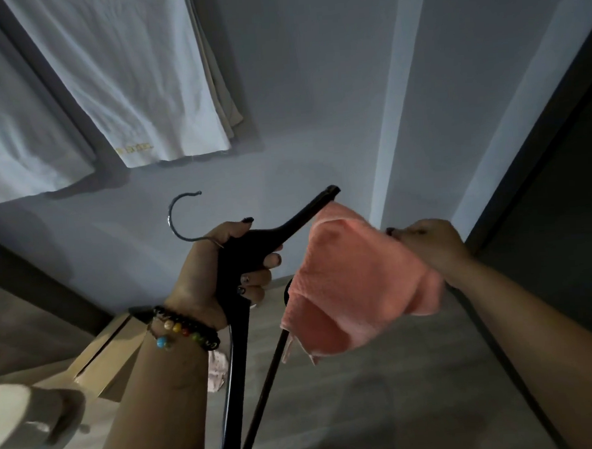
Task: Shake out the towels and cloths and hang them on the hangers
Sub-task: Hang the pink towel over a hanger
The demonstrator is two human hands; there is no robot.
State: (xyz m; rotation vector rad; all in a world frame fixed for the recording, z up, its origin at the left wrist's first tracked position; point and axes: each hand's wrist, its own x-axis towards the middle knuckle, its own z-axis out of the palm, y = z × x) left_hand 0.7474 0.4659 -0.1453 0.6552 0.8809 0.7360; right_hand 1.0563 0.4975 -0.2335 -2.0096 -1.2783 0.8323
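A black hanger [288,226] with a grey metal hook [176,217] is held upright at the centre, my left hand [221,269] shut around its neck. A pink cloth [356,286] is draped over the hanger's lower bar, bunched and hanging down. My right hand [426,245] pinches the cloth's upper right edge. The part of the bar under the cloth is hidden.
White towels [115,82] hang at the upper left against a grey wall [315,103]. A cardboard box [106,358] sits on the wood floor at lower left. A dark doorway [568,210] stands at right. A small pinkish cloth [216,369] lies behind my left forearm.
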